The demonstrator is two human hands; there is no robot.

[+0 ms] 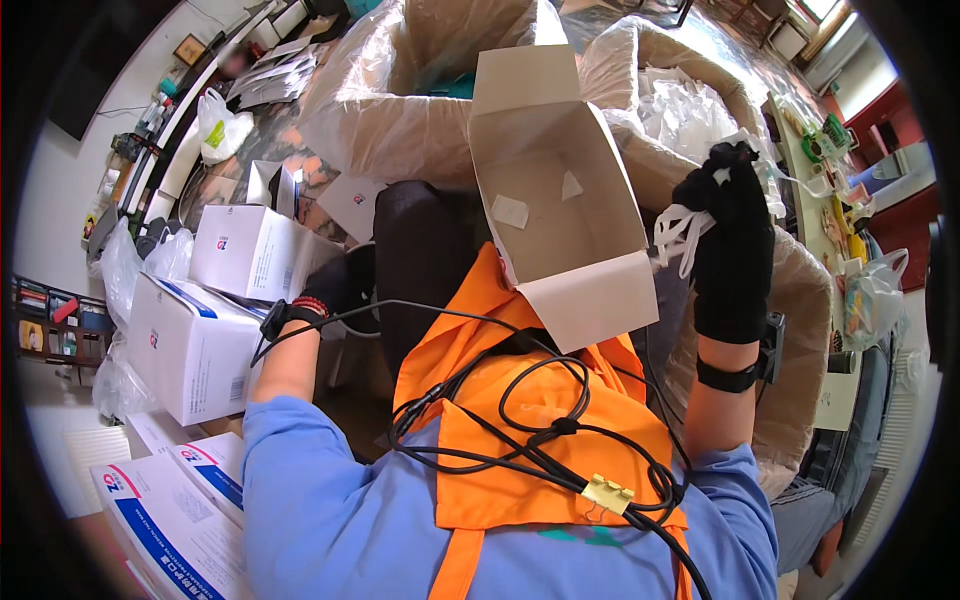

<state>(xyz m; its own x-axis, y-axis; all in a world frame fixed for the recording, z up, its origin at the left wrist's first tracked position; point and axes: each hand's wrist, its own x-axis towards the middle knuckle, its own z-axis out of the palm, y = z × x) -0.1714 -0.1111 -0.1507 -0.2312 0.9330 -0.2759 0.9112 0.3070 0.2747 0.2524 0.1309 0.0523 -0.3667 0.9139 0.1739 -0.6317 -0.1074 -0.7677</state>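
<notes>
My right hand [735, 225], in a black glove, is raised at the right with its fingers closed on white elastic loops [683, 235]; these dangle beside an open white cardboard box [555, 215]. The box stands on my lap, flaps folded out, with two small paper scraps [510, 212] inside. My left hand [345, 288], also black-gloved, is low at the left between my leg and the stacked white boxes [195, 345]. Its fingers blend into the dark trousers and cannot be made out.
Two large plastic-lined cartons [430, 135] stand ahead, the right one holding white packets [690, 110]. Another lined carton [790, 350] is at my right. Flat mask boxes [170, 530] lie at lower left. A coiled black cable [560, 430] with a yellow clip crosses my orange apron.
</notes>
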